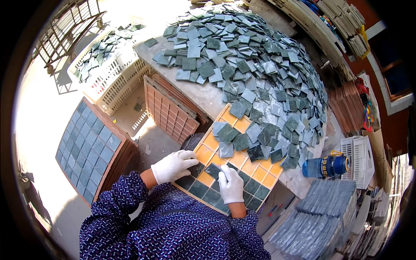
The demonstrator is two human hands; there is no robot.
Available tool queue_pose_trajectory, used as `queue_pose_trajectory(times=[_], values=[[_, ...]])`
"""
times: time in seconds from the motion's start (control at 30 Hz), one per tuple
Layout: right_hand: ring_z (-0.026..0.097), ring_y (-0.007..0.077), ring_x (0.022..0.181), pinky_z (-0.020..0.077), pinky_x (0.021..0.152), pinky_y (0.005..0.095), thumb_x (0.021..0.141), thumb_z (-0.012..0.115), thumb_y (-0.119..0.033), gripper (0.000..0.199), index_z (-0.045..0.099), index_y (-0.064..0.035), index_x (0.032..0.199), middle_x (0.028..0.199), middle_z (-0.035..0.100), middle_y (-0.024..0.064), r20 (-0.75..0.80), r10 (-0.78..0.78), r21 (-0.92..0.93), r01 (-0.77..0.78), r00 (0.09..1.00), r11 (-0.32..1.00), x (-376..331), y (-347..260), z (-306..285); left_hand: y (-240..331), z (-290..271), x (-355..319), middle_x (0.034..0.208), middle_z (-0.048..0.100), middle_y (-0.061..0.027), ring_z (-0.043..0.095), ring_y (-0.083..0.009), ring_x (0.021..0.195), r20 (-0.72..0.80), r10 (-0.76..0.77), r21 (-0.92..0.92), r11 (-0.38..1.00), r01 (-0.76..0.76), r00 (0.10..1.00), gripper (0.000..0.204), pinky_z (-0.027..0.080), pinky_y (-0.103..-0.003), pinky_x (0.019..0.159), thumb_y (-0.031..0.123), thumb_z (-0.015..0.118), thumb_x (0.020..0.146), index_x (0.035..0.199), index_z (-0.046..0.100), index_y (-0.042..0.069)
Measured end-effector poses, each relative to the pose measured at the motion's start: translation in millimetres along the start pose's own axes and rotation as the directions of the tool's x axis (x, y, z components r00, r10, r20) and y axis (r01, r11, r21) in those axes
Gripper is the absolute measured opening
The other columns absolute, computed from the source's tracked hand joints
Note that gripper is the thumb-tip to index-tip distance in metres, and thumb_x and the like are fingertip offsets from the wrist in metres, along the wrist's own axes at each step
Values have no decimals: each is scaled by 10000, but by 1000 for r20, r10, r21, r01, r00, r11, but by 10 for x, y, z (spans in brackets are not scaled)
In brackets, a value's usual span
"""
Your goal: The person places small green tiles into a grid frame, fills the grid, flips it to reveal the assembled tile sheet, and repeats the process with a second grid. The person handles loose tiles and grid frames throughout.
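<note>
Tile point(212, 170) pinched in R hand point(231, 184), palm down, over tray point(204, 154), L hand point(174, 167) bent at edge, can't tell L grip

The white-gloved left hand point(173, 167) points its fingers toward the right hand point(231, 185) — gloved too, slightly lower, its fingers bent — with bare wrists point(148, 178) behind both and patterned navy-purple sleeves point(115, 197) beyond.
</note>
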State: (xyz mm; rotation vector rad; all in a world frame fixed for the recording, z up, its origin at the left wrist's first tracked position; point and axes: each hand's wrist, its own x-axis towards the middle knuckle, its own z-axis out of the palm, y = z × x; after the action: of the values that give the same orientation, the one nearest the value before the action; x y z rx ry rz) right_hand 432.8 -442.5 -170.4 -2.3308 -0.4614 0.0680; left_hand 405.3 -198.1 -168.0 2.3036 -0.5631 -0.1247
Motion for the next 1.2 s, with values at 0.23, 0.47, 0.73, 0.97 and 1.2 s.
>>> queue_pose_trajectory(times=[0.23,0.47,0.73,0.97,1.2], values=[[617,300,884,497,785,388,792,680,-141,251,651,-90,1036,956,604,132,142,-78,-58,87,987,995,31,3,17,-15,173,-96,1174,534,-149,522,-345,1088,-161,-37,-14,999,35,986,438,444,-414,940,93,704,725,1142,575,63],[568,294,961,488,799,392,767,734,-257,450,560,-41,1121,1126,515,123,142,-186,-437,230,972,870,-189,-263,20,-13,62,-40,1138,559,-152,549,-348,1044,-259,-84,-2,996,86,962,369,463,-410,911,95,694,745,1098,593,54],[594,317,978,503,810,408,757,739,-362,553,524,-70,1175,1144,542,133,223,-154,-193,199,962,961,-22,-46,146,68,208,560,1155,561,-135,560,-336,1044,-394,-13,16,1000,21,919,400,477,-403,896,111,705,734,1114,584,75],[624,323,864,518,666,420,704,752,-501,722,448,-65,1193,1101,554,146,-126,34,-524,-95,992,846,489,-81,44,-87,-158,1228,1266,511,-120,537,-327,1059,-183,155,293,951,-97,971,669,478,-407,920,126,757,647,1266,505,101],[626,336,926,504,753,407,884,595,-237,342,556,-8,1135,1037,624,200,-103,0,-41,-4,995,999,438,129,-156,-63,-335,1194,1139,567,-103,560,-299,1010,-101,255,327,921,-211,962,607,506,-394,849,217,748,666,1220,527,108]])
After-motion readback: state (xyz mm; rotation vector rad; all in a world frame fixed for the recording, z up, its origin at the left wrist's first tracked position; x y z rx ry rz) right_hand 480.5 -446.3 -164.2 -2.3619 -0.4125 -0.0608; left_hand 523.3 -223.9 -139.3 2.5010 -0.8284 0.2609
